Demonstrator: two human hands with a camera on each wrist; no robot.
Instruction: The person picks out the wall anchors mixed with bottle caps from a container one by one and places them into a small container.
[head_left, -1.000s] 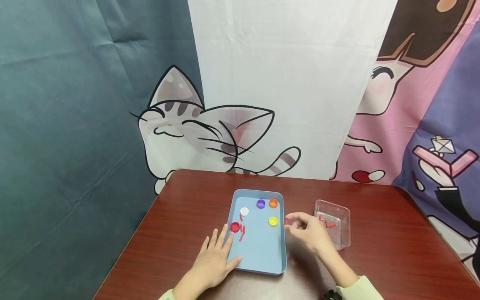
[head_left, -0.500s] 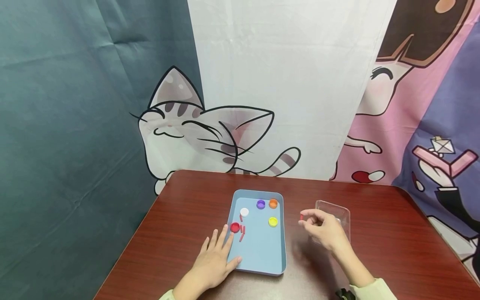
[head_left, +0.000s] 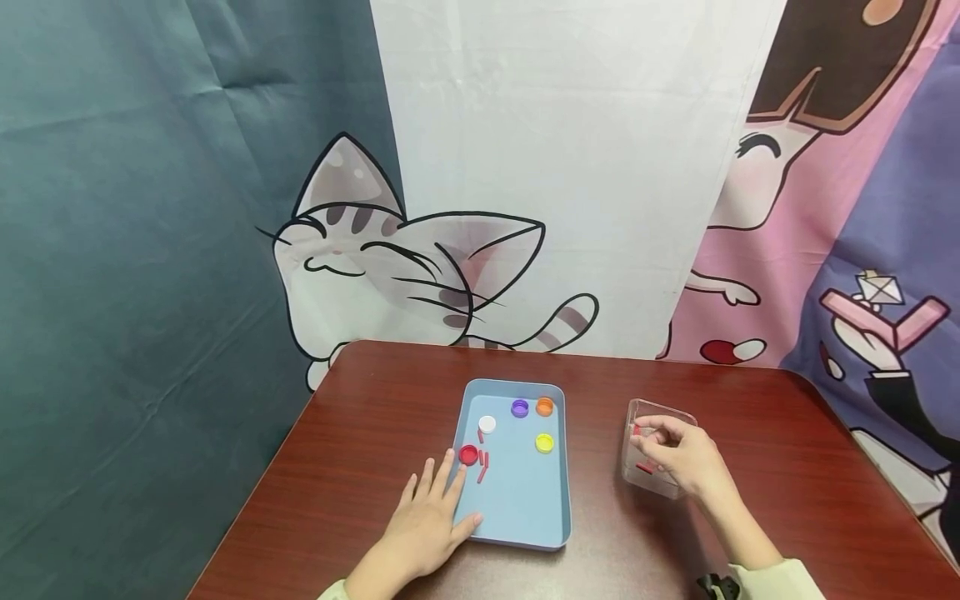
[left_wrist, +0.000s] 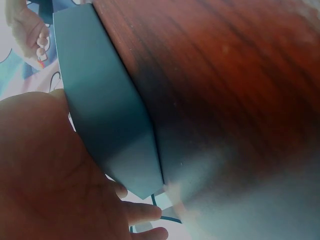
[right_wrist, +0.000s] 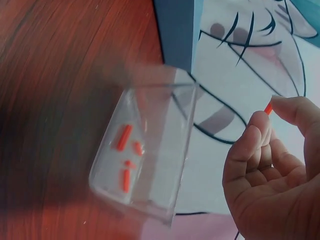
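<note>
My right hand (head_left: pixel 686 458) pinches a small red stick (right_wrist: pixel 268 107) between thumb and fingers. It is over the clear plastic box (head_left: pixel 662 483), where several more red sticks (right_wrist: pixel 124 138) lie on the bottom. Fingers spread and straight, my left hand (head_left: pixel 426 529) rests at the left edge of a blue tray (head_left: pixel 517 508). Inside that tray, next to a red cap (head_left: pixel 468 455), lie several red sticks (head_left: pixel 482 458). One of them is just below a white cap (head_left: pixel 487 425).
Toward the tray's far right are a purple cap (head_left: pixel 520 408), an orange cap (head_left: pixel 544 407) and a yellow cap (head_left: pixel 544 443). All stands on a dark red-brown wooden table (head_left: pixel 397 400). Behind it hangs a printed curtain (head_left: pixel 585 167) with a cartoon cat.
My right hand has moved right with the red stick, from beside the tray's right edge to over the clear box. My left hand and the tray have stayed in place.
</note>
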